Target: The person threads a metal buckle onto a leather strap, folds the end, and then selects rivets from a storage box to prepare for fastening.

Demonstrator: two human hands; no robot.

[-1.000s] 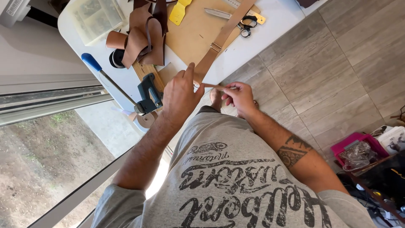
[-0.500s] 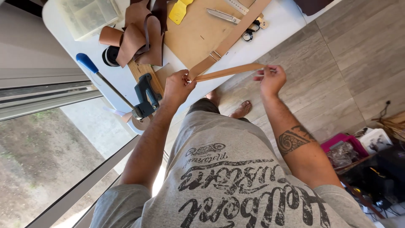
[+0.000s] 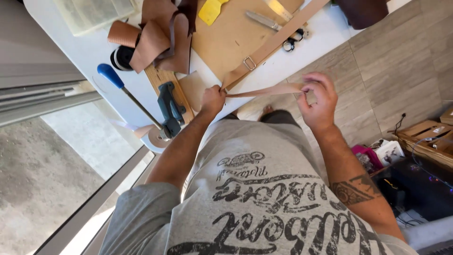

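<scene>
Leather strap (image 3: 264,89), tan, is stretched taut just off the white table's (image 3: 101,54) edge, left hand (image 3: 212,100) pinching one end and right hand (image 3: 317,97) fingers pinching the other, apparently mid-check; any next move needs steady, even tension.

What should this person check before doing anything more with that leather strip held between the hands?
1. Left hand grips one end of the strip: ok.
2. Right hand pinches the other end: ok.
3. Strip stretched straight, no sag: ok.
4. Strip clear of the buckled strap on the table: cannot tell, they meet near the left hand.
5. Blue-handled tool stays out of the hands' way: ok.
6. Scissors lie apart from the strip: ok.
</scene>
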